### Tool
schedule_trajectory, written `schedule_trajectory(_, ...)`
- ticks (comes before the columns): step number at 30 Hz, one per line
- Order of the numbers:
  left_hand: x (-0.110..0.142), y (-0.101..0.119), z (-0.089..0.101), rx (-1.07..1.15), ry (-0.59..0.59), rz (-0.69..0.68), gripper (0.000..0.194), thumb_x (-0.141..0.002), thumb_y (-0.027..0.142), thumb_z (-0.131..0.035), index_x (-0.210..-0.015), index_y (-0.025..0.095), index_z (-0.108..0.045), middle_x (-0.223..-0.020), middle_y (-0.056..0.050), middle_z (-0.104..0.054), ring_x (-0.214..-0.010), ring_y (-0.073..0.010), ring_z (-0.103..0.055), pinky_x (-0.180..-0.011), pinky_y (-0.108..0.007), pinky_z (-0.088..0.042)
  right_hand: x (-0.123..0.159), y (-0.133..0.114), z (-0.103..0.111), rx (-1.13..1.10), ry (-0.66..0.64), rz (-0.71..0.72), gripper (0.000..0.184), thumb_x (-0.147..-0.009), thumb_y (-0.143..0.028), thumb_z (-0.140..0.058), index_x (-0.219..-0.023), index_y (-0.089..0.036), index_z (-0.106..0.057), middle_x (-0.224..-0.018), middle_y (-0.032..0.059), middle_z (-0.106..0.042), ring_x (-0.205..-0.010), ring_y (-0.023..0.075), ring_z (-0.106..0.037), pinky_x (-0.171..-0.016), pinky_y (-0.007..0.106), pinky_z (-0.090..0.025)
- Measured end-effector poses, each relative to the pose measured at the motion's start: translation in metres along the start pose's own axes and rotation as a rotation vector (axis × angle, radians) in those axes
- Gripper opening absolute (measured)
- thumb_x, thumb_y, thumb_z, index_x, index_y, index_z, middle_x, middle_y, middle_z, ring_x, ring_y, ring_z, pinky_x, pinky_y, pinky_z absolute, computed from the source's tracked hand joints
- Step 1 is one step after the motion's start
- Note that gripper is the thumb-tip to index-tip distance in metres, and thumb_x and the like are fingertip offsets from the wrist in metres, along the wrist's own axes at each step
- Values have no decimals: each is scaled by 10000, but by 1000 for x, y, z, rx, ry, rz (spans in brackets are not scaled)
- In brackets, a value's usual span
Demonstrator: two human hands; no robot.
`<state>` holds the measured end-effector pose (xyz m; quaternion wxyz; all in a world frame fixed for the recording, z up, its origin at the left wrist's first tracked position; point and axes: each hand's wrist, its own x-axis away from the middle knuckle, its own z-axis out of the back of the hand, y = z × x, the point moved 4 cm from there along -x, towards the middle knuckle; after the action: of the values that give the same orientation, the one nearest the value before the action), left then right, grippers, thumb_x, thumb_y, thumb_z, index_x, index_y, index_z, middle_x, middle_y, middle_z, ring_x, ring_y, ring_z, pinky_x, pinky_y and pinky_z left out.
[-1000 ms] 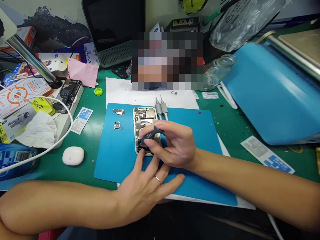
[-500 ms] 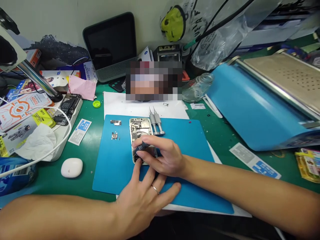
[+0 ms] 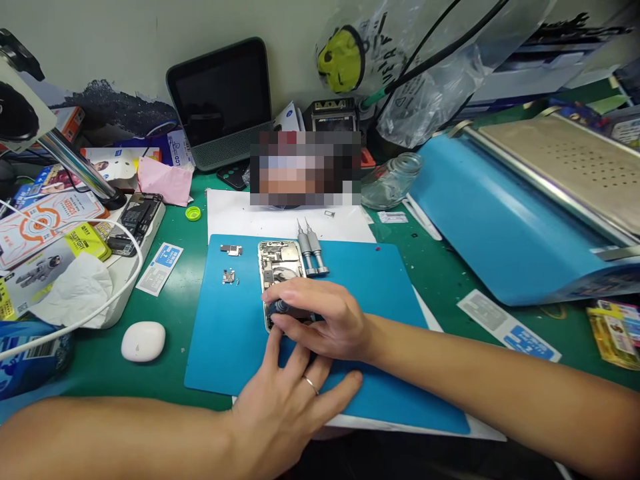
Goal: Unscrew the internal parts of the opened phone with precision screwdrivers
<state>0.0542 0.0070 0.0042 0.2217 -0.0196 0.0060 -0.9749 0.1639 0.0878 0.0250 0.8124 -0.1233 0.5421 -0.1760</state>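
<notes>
An opened smartphone [image 3: 290, 252] with bare inner parts lies on a blue mat [image 3: 365, 287]. My right hand [image 3: 325, 317] is over its lower half, thumb and fingers closed round a dark-handled screwdriver [image 3: 281, 307]; the tip is hidden. Fingers spread, my left hand [image 3: 287, 397] rests with its fingertips at the phone's bottom edge. A ring circles one of its fingers. Beyond the phone's right side lie two grey screwdrivers [image 3: 311, 250]. Small metal plates, an upper one [image 3: 231, 250] and a lower one [image 3: 229, 276], sit left of the phone, with tiny pieces beside the lower.
White paper [image 3: 230, 213] extends beneath the mat. At left are a white earbud case [image 3: 143, 341], a white cable [image 3: 125, 290] and boxes. A glass jar [image 3: 393, 183] lies behind, and a blue-sided machine [image 3: 480, 220] occupies the right. A dark-screened display [image 3: 220, 97] stands at the back.
The screwdriver handle shows less now, and my right-hand fingers have shifted around it, slightly to the left. My left hand stays almost in place. The whole view has shifted slightly.
</notes>
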Motion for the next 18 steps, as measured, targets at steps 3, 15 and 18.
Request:
schedule_trajectory(3, 0, 0, 0, -6, 7, 17, 732, -891, 413, -670, -1561, 315, -392, -1468, -95, -540, -1288, -320, -477, -1097, -568, -365, -1, -2, 0, 15, -5, 47, 531, -914, -124, -678, -1395, -163, -455, -983, 102, -743, -929, 190, -755, -753, 323, -677)
schedule_trajectory(15, -1, -2, 5, -1, -3, -8, 706, -910, 390, -642, -1559, 289, -383, -1476, -118, -528, -1314, -353, -467, -1084, -602, -380, -3, -2, 1, 62, 14, 27, 497, -907, -65, -645, -1357, -172, -464, -997, 106, -729, -900, 171, -723, -719, 297, -664)
schedule_trajectory(18, -1, -2, 5, 0, 2, -17, 697, -917, 392, -636, -1558, 280, -386, -1475, -118, -528, -1319, -354, -464, -1101, -617, -366, -3, -1, 3, 39, 22, 2, 546, -904, -47, -645, -1395, -175, -444, -994, 102, -722, -913, 169, -720, -746, 318, -664)
